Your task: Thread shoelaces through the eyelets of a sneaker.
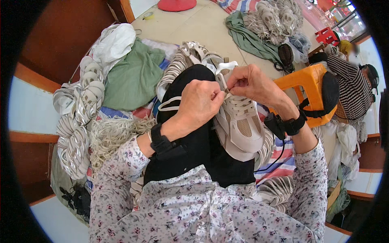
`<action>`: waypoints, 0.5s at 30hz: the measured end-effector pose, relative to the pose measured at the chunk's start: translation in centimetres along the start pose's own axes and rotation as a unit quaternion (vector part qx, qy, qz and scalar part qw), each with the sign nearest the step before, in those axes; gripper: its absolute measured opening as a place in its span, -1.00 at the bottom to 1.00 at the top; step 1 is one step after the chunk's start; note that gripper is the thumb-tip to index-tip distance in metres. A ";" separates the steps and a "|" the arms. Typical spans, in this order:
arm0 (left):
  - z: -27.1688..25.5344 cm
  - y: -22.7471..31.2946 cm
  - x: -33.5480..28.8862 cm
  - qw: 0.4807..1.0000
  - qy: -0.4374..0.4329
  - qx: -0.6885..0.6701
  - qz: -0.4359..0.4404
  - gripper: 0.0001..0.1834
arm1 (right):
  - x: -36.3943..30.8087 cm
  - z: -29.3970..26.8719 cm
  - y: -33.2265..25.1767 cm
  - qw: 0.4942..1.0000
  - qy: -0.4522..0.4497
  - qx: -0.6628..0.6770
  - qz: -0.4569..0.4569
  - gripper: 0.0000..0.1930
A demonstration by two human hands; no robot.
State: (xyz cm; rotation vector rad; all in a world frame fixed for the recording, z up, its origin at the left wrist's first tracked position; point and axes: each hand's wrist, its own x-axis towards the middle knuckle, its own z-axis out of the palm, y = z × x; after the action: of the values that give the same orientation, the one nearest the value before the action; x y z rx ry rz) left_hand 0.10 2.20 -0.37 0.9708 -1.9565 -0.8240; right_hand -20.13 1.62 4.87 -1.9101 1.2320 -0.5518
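Observation:
A beige and white sneaker upper (240,128) rests on my black-clad lap (198,150), toe pointing toward me. My left hand (199,103) and my right hand (250,83) meet at the top of its lacing, both pinching the white shoelace (240,106) near the tongue. Black bands sit on both wrists.
Stacks of more shoe uppers (83,109) and a bundle of laces (111,135) lie at my left. Green cloth (133,77) is behind them. An orange plastic stool (312,87) stands at right, with a person in a striped top (350,87) beyond it.

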 end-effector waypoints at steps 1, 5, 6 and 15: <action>0.2 0.0 0.1 0.999 0.010 0.019 0.034 -0.82 | 0.0 0.0 0.0 1.000 0.002 -0.001 -0.002 -0.91; 0.4 0.0 0.7 0.999 -0.017 0.008 0.037 -0.79 | -0.2 0.0 0.1 1.000 0.002 -0.009 -0.006 -0.89; 0.3 0.0 0.7 0.999 -0.018 0.009 0.036 -0.79 | -0.3 0.0 0.2 1.000 0.003 -0.008 -0.006 -0.89; -0.5 -0.5 0.9 0.997 -0.058 0.043 0.019 -0.80 | -0.1 0.4 -0.1 1.000 0.011 -0.013 -0.018 -0.88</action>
State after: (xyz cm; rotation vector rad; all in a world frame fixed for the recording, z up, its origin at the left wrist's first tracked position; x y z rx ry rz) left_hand 0.33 1.05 -0.19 0.9502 -2.1192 -0.7951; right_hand -19.86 1.88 4.72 -1.9549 1.2268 -0.5801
